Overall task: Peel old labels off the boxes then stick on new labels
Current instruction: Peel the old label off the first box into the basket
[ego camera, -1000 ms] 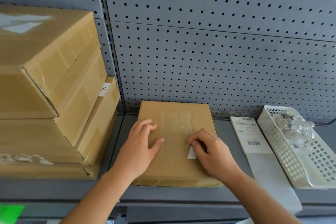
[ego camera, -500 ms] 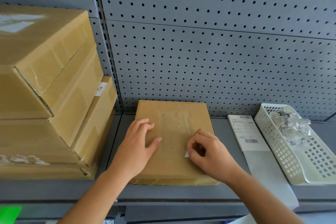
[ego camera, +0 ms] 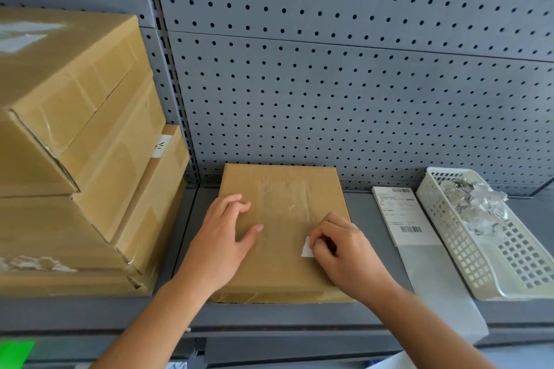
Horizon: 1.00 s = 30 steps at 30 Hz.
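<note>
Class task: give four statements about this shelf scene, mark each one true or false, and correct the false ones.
1. The left hand rests on the flat box. True.
2. The right hand pinches a white label scrap. True.
3. The white basket is empty. False: it holds paper scraps.
4. The label sheet lies left of the flat box. False: it lies to its right, between box and basket.

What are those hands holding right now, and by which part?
The right hand pinches a small white label scrap by its right edge, atop the flat box. The left hand holds nothing; it just rests on the box top.
</note>
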Motion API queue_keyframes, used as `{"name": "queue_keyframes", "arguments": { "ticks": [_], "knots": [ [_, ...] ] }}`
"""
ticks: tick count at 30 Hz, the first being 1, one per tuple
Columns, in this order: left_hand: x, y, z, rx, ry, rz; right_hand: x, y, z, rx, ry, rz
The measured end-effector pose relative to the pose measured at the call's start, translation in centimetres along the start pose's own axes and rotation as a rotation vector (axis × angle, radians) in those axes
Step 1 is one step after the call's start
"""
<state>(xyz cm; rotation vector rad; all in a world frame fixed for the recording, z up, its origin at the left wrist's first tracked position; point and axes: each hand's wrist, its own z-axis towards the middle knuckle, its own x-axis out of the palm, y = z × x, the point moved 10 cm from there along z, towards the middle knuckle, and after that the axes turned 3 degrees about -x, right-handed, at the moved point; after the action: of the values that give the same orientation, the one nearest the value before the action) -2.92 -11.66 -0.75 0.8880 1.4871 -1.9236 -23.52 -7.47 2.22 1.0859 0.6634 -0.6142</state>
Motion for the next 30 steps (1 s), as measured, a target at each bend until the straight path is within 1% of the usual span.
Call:
{"name": "queue_keyframes", "arguments": {
  "ticks": [3,9,20,24,27,30],
  "knots": [
    [0.0,0.0,0.1,0.002,0.002,0.002,0.1,-0.7,0.1,0.034,-0.004,0.0],
    [0.0,0.0,0.0,-0.009,0.003,0.007,0.4,-0.8,0.0,0.019,-0.026,-0.038],
    [0.0,-0.1,0.0,-0.009,0.007,0.007,0.0,0.2,0.0,-0.053,-0.092,-0.115],
    [-0.1,-0.1,0.0,-0.009,0.007,0.002,0.0,0.5,0.0,-0.057,-0.078,-0.107],
    [0.0,-0.1,0.1,-0.011,0.006,0.002,0.0,-0.3,-0.1,-0.021,-0.054,-0.054],
    [0.0,-0.1,0.0,-0.01,0.006,0.005,0.1,-0.2,0.0,-0.038,-0.055,-0.076]
  ]
}}
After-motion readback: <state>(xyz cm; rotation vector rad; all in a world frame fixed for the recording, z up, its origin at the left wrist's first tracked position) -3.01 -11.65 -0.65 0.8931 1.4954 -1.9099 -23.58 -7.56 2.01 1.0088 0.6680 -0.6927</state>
